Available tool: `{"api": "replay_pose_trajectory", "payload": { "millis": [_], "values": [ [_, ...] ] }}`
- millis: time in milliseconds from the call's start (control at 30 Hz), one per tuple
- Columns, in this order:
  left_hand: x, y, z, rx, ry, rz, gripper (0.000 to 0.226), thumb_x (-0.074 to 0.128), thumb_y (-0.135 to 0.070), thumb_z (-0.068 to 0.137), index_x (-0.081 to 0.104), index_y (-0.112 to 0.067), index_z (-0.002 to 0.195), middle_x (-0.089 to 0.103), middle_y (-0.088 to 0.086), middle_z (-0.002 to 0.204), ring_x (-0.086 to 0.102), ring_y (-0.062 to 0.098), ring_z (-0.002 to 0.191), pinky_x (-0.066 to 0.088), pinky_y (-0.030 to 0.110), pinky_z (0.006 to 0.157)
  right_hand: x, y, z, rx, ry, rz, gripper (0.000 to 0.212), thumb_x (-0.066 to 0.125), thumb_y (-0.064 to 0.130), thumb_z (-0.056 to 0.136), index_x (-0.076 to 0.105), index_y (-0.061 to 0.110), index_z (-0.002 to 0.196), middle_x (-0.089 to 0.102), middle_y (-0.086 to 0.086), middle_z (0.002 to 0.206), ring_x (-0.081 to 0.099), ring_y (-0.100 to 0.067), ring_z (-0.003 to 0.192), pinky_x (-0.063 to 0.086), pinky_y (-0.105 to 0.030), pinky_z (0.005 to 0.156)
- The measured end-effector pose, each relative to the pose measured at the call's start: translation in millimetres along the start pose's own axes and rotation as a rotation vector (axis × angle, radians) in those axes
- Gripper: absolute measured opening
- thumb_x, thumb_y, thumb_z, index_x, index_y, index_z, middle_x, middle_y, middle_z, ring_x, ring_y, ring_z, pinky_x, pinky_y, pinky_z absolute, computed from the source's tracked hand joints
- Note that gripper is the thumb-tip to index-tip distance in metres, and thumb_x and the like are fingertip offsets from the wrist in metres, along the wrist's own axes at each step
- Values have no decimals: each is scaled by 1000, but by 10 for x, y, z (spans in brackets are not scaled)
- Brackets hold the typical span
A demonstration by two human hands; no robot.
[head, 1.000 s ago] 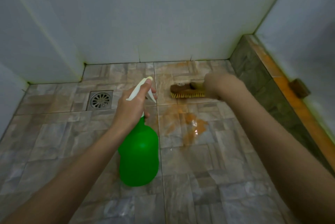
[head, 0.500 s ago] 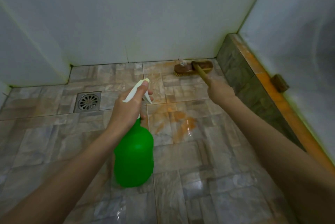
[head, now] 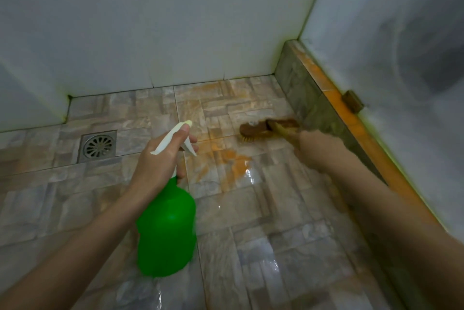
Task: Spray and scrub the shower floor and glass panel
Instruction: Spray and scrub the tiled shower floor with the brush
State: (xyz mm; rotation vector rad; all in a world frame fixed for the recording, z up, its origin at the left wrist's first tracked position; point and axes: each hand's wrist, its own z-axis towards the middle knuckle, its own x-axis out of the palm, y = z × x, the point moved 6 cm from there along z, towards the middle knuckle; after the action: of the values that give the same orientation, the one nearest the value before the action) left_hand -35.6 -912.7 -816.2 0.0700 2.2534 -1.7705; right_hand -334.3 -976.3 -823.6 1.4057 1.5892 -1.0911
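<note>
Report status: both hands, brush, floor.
Left hand grips green spray bottle. Right hand grips scrub brush by its handle, bristles down on floor tile beside curb. Orange stain just short of the bristles. Nothing blocks the brush.

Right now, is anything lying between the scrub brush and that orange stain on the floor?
Nothing visible does. The scrub brush, held by the right hand, sits just beyond the orange stain, only bare tile between.

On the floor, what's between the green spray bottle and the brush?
Head view: only an orange stain on the wet tiled floor, between the spray bottle and the brush. No other object.
</note>
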Motion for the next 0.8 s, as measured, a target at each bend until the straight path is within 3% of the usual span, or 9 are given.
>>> {"api": "replay_pose_trajectory", "payload": {
  "millis": [100, 200, 267, 333, 433, 533, 667, 733, 800],
  "values": [
    [6, -17, -72, 42, 28, -17, 40, 48, -47, 101, 74, -20, 88, 77, 11, 87, 52, 19, 38, 46, 26, 45, 408, -15, -320, -10, -35, 176, 66, 39, 11, 95, 19, 43, 149, 59, -5, 96, 53, -19, 62, 44, -29, 61],
    [49, -13, -124, 51, 54, -14, 35, 50, -53, 99, 75, -39, 78, 76, 14, 89, 55, 25, 43, 45, 32, 51, 763, -7, -38, -83, -149, 407, 85, 41, 7, 91, -3, 48, 151, 59, -9, 81, 51, -24, 56, 40, -34, 53],
    [62, 1, -171, 63, 78, -11, 31, 52, -61, 94, 74, -50, 75, 77, 12, 92, 63, 43, 62, 45, 34, 54, 773, -122, 162, -10, -142, 394, 77, 39, 13, 96, -3, 44, 152, 63, -20, 83, 58, -33, 63, 43, -37, 56],
    [83, 32, -220, 71, 94, 10, 29, 52, -60, 95, 73, -53, 76, 76, 11, 92, 65, 49, 76, 45, 34, 54, 726, -283, 89, -24, -79, 329, 68, 36, 17, 100, 1, 43, 152, 64, -22, 92, 59, -35, 70, 44, -38, 59],
    [130, 68, -319, 38, 120, 5, 29, 53, -62, 94, 72, -54, 74, 76, 4, 92, 55, 35, 51, 45, 29, 49, 848, -531, -350, -22, 34, 276, 60, 34, 20, 102, 9, 42, 152, 60, -17, 93, 55, -30, 65, 41, -35, 56],
    [236, 175, -389, -37, 173, 19, 39, 56, -77, 80, 74, -43, 81, 77, -4, 98, 50, 19, 40, 46, 27, 46, 879, -459, -279, -7, -31, 251, 64, 35, 19, 100, 7, 42, 153, 63, -20, 98, 57, -32, 67, 43, -36, 57],
    [430, 245, -419, -64, 218, 38, 30, 49, -54, 98, 72, -36, 89, 77, 0, 101, 51, 17, 40, 44, 23, 40, 649, -390, 210, -93, -59, 272, 62, 36, 20, 100, 10, 42, 152, 63, -25, 111, 62, -41, 92, 49, -42, 72],
    [477, 235, -436, -72, 244, 31, 33, 52, -64, 92, 74, -40, 87, 77, 0, 103, 58, 25, 48, 44, 24, 40, 653, -505, -68, -148, -26, 230, 62, 38, 18, 100, 13, 41, 152, 64, -23, 111, 62, -41, 90, 48, -40, 71],
    [462, 240, -439, -75, 246, 25, 30, 53, -75, 78, 73, -53, 79, 76, -4, 102, 65, 46, 74, 44, 27, 41, 823, -630, -619, -154, 44, 243, 61, 39, 16, 101, 15, 39, 152, 65, -20, 101, 63, -38, 81, 47, -39, 66]
  ]
}}
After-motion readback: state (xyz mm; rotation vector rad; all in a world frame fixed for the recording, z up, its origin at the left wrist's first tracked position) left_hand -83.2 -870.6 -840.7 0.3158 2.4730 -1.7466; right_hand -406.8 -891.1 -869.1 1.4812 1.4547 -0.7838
